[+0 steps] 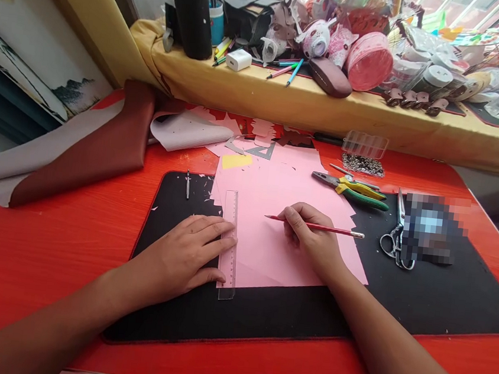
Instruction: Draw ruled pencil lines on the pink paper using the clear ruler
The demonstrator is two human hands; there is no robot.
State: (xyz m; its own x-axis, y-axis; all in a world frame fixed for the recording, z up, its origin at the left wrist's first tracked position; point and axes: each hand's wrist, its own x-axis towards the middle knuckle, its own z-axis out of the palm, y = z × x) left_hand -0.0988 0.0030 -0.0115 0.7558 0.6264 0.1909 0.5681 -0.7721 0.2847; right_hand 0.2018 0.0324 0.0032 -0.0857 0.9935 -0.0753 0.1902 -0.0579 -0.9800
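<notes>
A pink paper sheet [273,213] lies on a black mat [398,298] over the red table. My left hand [184,251] lies flat with fingers stretched out, pressing a clear plastic ruler [233,209] along the sheet's left edge. My right hand [313,238] is closed around a red pencil [343,231], whose tip points left over the middle of the pink sheet.
Green-and-yellow pliers [356,189] and scissors [398,238] lie to the right on the mat. A thin knife [188,185] lies at the mat's upper left. Brown leather [102,142] sits at the left. A clear box [365,144] and a cluttered yellow shelf [286,95] are behind.
</notes>
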